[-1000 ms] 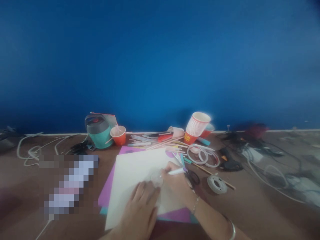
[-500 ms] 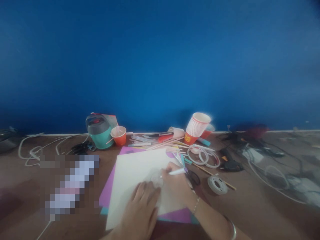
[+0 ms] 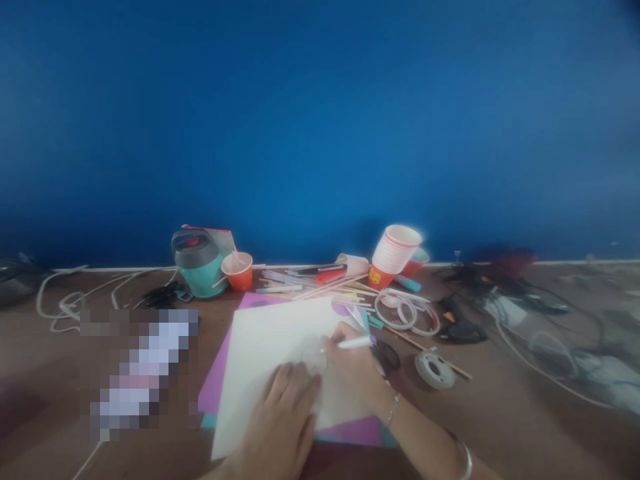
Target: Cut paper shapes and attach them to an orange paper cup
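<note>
A large white sheet (image 3: 265, 340) lies on purple paper (image 3: 216, 380), with a strip of teal under that. On the sheet is a small, round, clear object (image 3: 314, 357), blurred in view. My left hand (image 3: 285, 413) rests palm down just below it, its fingertips at the object's lower edge and its fingers stretched out. At the object's right side my right hand (image 3: 353, 363) grips a white pen (image 3: 356, 343) with a purple end; the tip is near the object's rim. Scissors (image 3: 387, 357) lie partly hidden behind my right hand.
Straws (image 3: 320, 291), a red cup (image 3: 238, 272), a teal pot (image 3: 201, 270) and stacked paper cups (image 3: 395, 257) stand or lie behind the sheet. Tape rings (image 3: 395, 309), a glue gun (image 3: 463, 328) and a clear spool (image 3: 435, 370) are right. White cables (image 3: 65, 307) run left.
</note>
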{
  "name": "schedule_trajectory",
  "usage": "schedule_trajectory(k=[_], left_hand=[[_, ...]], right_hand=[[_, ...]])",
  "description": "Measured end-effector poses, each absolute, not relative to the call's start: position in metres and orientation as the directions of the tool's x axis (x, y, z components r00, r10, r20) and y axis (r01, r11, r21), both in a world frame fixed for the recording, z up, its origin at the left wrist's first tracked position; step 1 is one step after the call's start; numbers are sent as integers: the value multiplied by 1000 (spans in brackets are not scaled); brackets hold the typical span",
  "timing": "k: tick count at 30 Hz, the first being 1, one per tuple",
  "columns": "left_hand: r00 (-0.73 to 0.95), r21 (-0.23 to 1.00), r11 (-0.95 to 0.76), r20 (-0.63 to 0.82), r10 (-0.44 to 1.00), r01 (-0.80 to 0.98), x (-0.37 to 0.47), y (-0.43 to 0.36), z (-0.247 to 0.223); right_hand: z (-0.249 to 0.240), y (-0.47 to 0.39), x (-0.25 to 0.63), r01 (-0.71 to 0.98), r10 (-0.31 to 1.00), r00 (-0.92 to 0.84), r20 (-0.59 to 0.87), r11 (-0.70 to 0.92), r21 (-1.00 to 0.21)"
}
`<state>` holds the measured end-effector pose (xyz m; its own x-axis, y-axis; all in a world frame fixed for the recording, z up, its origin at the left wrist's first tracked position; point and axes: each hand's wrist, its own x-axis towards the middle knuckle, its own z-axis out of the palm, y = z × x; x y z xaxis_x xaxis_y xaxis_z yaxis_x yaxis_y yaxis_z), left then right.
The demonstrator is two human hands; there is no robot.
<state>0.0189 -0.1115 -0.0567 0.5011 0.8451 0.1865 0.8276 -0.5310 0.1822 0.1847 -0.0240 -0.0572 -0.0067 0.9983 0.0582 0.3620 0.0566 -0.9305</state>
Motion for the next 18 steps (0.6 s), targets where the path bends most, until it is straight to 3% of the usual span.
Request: schedule_trajectory(k=[6, 18], left_hand=[[501, 179, -525, 166, 850, 832, 19, -111, -56], [504, 172, -529, 171, 847, 831, 18, -112, -59]], right_hand=[[-64, -24, 185, 319, 999, -38, 5, 16, -948], [-67, -23, 184, 356, 998, -40, 40, 52, -933]])
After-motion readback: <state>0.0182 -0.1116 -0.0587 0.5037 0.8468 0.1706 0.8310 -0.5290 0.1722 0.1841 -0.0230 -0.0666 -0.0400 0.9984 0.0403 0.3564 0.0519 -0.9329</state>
